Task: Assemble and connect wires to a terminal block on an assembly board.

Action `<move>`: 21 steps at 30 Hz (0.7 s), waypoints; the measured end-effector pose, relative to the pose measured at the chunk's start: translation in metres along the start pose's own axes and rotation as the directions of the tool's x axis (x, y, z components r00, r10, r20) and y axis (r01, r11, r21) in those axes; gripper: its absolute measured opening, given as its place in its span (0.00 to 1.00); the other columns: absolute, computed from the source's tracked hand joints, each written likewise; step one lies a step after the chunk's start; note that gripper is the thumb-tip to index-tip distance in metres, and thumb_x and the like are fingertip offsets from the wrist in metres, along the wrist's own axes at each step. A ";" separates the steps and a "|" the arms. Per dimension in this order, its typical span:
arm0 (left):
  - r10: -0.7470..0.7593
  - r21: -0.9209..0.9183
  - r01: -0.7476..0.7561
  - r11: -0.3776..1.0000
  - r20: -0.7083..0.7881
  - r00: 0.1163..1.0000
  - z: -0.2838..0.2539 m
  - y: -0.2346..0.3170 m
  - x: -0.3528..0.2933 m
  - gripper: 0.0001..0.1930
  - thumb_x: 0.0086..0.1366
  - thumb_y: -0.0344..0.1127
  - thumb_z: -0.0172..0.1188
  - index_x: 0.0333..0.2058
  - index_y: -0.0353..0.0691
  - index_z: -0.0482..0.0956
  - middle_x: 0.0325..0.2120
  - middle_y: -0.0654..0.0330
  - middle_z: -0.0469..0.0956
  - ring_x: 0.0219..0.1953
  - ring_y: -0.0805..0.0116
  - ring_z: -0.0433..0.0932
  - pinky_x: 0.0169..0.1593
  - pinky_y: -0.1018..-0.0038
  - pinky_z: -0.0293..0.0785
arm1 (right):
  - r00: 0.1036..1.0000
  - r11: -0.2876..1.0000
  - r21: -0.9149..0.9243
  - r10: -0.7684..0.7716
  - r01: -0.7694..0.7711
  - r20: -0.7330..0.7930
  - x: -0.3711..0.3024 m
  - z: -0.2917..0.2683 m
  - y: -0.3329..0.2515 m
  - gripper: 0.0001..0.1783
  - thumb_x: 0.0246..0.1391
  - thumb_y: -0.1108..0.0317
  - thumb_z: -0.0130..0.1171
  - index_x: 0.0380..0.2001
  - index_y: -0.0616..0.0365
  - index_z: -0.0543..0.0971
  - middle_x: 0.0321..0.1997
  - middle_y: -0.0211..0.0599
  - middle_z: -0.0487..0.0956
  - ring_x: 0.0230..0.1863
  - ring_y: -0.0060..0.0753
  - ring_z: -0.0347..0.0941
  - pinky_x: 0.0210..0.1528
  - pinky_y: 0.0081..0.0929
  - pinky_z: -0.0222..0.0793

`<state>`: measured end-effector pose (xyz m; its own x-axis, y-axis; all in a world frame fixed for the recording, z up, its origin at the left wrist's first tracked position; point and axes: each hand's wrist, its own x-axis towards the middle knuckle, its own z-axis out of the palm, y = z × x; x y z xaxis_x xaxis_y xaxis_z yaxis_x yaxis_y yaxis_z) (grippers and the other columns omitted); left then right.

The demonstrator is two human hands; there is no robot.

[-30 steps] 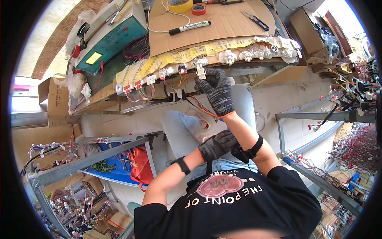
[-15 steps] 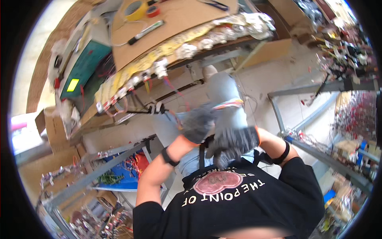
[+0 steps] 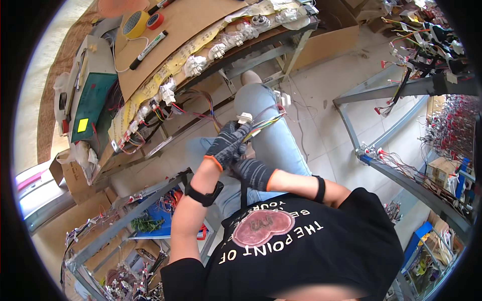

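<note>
My left hand (image 3: 227, 143), in a dark grey striped glove with an orange cuff, is closed around a wire harness (image 3: 267, 123). Its yellow, green and red wires run across my raised knee. A white connector (image 3: 244, 118) sticks up by the left fingertips, and another white connector (image 3: 284, 100) hangs past the knee's far side. Just below, my right hand (image 3: 254, 174), gloved alike, has its fingers curled against the left hand over my lap. Whatever lies inside the right fingers is hidden.
Ahead stands a bench edged with a row of white connectors (image 3: 195, 65). On its cardboard (image 3: 173, 47) lie tape rolls (image 3: 135, 25) and a marker (image 3: 148, 50). A green tester box (image 3: 95, 100) sits at left. Metal racks (image 3: 401, 185) with hanging harnesses flank me.
My right hand has moved left and now meets the left hand. The white connector now shows by the left fingertips, and the wires slant down into that hand. The whole view has shifted slightly.
</note>
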<state>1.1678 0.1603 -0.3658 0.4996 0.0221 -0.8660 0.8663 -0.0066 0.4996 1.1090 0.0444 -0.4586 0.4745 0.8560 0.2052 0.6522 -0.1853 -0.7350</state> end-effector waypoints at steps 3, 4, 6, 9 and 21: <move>0.569 0.354 -0.469 0.809 -0.272 0.776 0.004 -0.030 0.021 0.13 0.60 0.36 0.51 0.38 0.33 0.68 0.31 0.55 0.74 0.32 0.64 0.74 0.38 0.71 0.70 | 0.967 0.579 -0.797 -0.255 0.175 0.027 -0.040 -0.074 0.068 0.07 0.49 0.67 0.46 0.30 0.56 0.71 0.21 0.39 0.71 0.22 0.31 0.71 0.20 0.30 0.68; 0.567 0.352 -0.468 0.810 -0.273 0.777 0.007 -0.032 0.021 0.13 0.60 0.36 0.51 0.38 0.33 0.68 0.31 0.55 0.74 0.32 0.64 0.74 0.38 0.71 0.70 | 0.948 0.754 -0.576 0.263 -0.317 -0.178 -0.023 -0.118 0.073 0.09 0.53 0.64 0.46 0.30 0.58 0.71 0.16 0.34 0.69 0.20 0.29 0.71 0.17 0.26 0.65; 0.721 0.243 -0.687 0.685 -0.359 0.593 0.021 -0.031 0.022 0.12 0.58 0.32 0.54 0.38 0.34 0.68 0.32 0.56 0.75 0.33 0.69 0.74 0.38 0.74 0.70 | 0.774 0.839 -0.074 0.459 -0.539 -0.437 -0.037 -0.121 0.126 0.13 0.55 0.60 0.46 0.31 0.59 0.71 0.15 0.32 0.70 0.16 0.25 0.68 0.15 0.23 0.63; 0.721 0.211 -0.713 0.669 -0.414 0.555 0.026 -0.037 0.027 0.11 0.56 0.30 0.56 0.38 0.34 0.69 0.32 0.57 0.75 0.33 0.72 0.74 0.39 0.76 0.69 | 0.537 0.493 0.332 0.842 -0.804 0.050 0.005 -0.145 0.118 0.21 0.47 0.55 0.60 0.36 0.62 0.72 0.26 0.33 0.74 0.23 0.20 0.66 0.28 0.21 0.67; 0.295 -0.456 -0.705 0.544 -0.683 0.669 0.018 0.039 0.003 0.07 0.61 0.36 0.52 0.36 0.42 0.72 0.24 0.67 0.74 0.15 0.83 0.64 0.14 0.85 0.56 | 0.798 0.725 0.648 0.524 -0.234 -0.298 0.105 -0.180 0.054 0.22 0.40 0.81 0.61 0.42 0.63 0.68 0.33 0.34 0.75 0.31 0.22 0.72 0.36 0.20 0.70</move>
<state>1.2037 0.1421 -0.3492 0.5859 0.6953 -0.4163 0.1162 0.4362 0.8923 1.3008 0.0376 -0.3599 0.8968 0.4415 -0.0289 -0.0217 -0.0215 -0.9995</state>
